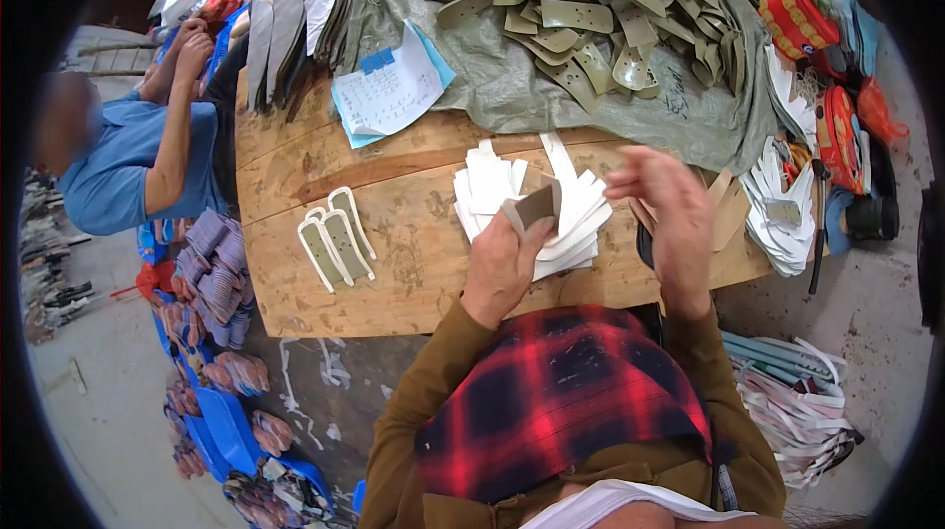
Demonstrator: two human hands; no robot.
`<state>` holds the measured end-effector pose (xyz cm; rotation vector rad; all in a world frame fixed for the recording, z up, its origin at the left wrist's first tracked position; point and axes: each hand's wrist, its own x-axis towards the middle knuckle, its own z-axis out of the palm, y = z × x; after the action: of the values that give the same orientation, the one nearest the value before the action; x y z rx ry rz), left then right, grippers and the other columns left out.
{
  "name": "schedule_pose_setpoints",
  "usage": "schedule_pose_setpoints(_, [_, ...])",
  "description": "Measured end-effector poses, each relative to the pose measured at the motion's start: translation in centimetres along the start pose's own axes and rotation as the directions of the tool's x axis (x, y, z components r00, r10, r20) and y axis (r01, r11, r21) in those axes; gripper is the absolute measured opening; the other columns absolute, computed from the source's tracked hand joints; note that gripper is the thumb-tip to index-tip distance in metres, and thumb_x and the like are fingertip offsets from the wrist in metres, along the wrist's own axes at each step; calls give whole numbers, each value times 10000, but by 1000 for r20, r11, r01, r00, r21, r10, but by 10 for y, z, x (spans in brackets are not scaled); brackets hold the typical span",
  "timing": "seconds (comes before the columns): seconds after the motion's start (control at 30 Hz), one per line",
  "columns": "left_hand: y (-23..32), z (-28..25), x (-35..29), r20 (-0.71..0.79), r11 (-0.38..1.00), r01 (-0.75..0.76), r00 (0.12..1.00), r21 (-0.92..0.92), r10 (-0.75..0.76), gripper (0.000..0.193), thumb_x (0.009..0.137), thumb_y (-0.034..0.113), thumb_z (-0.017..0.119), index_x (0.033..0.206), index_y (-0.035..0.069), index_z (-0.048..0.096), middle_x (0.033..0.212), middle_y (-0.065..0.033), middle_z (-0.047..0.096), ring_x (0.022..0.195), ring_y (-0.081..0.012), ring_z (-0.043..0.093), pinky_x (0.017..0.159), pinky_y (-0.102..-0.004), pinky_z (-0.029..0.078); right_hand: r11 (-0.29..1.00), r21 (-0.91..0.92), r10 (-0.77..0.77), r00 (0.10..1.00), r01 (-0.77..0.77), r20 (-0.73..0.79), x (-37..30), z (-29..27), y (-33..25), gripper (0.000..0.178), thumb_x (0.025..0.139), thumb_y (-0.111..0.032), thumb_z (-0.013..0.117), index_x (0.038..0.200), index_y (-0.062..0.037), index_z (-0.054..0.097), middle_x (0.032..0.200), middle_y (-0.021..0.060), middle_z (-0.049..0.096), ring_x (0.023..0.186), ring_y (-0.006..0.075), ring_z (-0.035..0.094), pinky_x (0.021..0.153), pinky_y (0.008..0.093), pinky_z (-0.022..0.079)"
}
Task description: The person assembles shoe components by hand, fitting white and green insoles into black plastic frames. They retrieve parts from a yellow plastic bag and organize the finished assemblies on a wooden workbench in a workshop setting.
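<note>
In my left hand (pixel 504 263) is a small grey-brown flat piece (pixel 537 206), pinched between thumb and fingers above a fanned pile of white strips (pixel 576 234). My right hand (pixel 671 209) is raised to the right of that pile. Its fingers look loosely stretched and slightly blurred, and I see nothing in them. Left of the pile, several olive pieces with white edging (pixel 337 242) lie overlapping on the wooden table (pixel 413 283).
A heap of curved olive plates (pixel 581 12) covers a grey-green sheet (pixel 482 101) at the back. Handwritten papers (pixel 389 91) and stacked grey curved pieces (pixel 285 37) are back left. A co-worker in blue (pixel 148 160) is at left. More white strips (pixel 778 204) are at right.
</note>
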<state>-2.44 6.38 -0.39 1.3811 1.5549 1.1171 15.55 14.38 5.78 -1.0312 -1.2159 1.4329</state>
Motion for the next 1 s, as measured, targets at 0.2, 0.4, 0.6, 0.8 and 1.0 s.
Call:
schedule_pose_setpoints(0.2, [14, -3, -4, 305, 944, 177, 948, -280, -87, 290, 983, 198, 546, 1198, 7, 584, 1016, -132, 682, 936, -212, 650, 834, -328, 498, 939, 58, 271, 832, -340, 484, 4, -6, 45, 165, 950, -134, 631, 940, 16, 699, 774, 0, 596, 661, 62, 540, 615, 210, 430])
schedule_pose_setpoints(0.4, [18, 0, -16, 503, 887, 353, 847, -297, -168, 310, 990, 224, 548, 1215, 11, 568, 1058, -107, 638, 1019, -178, 595, 887, -334, 484, 919, 19, 360, 861, -393, 360, 2, 1, 45, 179, 961, -173, 634, 818, -66, 631, 639, -58, 536, 536, 17, 483, 483, 179, 345])
schedule_pose_setpoints(0.6, [5, 13, -8, 164, 894, 149, 983, -423, -86, 276, 1020, 256, 511, 995, -12, 570, 883, -52, 574, 805, -113, 514, 706, -278, 443, 947, 89, 287, 939, -308, 190, 0, 16, 52, 222, 987, -222, 609, 795, -112, 588, 652, -86, 518, 532, -8, 423, 479, 182, 323])
schedule_pose_setpoints(0.8, [3, 21, 2, -52, 786, 178, 965, -592, -258, 397, 1063, 312, 420, 823, 26, 557, 735, 35, 494, 694, -53, 427, 619, -230, 373, 981, -178, 123, 955, -76, 269, -12, 24, 61, 266, 990, -222, 584, 806, -31, 562, 673, -62, 476, 643, 33, 410, 548, 228, 357])
schedule_pose_setpoints(1.0, [5, 27, 12, -235, 747, 73, 925, -661, -299, 363, 1043, 319, 461, 1028, -5, 624, 843, 5, 555, 807, -89, 514, 728, -231, 434, 961, -220, 253, 850, -166, 463, -5, 14, 52, 268, 964, -227, 603, 783, -31, 583, 692, -34, 517, 660, 43, 456, 566, 240, 385])
